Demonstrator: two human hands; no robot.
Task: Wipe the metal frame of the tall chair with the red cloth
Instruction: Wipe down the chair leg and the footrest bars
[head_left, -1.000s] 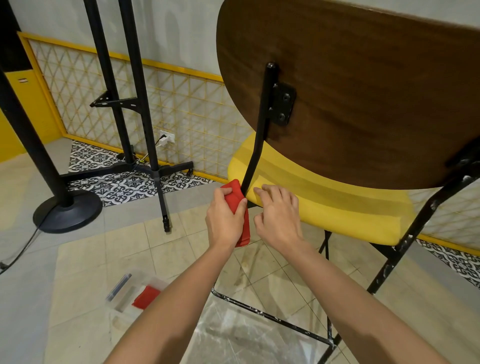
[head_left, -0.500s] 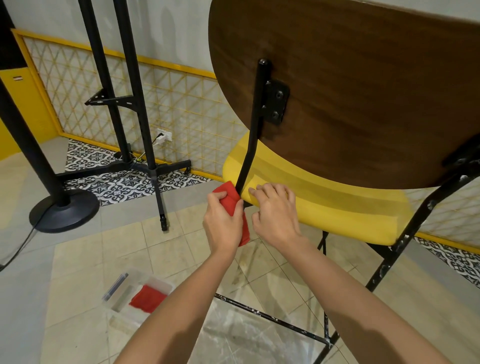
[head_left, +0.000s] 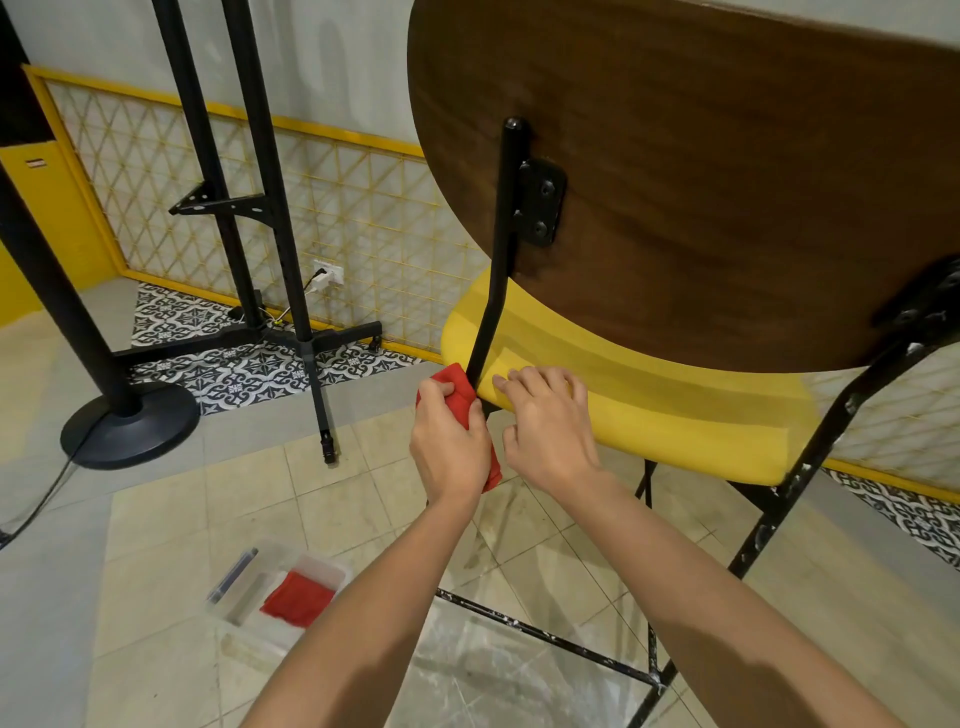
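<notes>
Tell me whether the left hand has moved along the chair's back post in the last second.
No. The left hand still holds the red cloth against the back post where it meets the yellow seat.

Bunched red cloth (head_left: 457, 392) against black frame upright (head_left: 496, 280), seemingly touching, tall chair's yellow seat (head_left: 649, 410) beside it

Red cloth (head_left: 457, 395), black frame (head_left: 496, 270), yellow seat (head_left: 649, 400), brown backrest (head_left: 701, 182).

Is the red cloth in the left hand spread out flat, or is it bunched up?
Bunched up: the left hand grips the red cloth as a wad against the black frame bar.
</notes>
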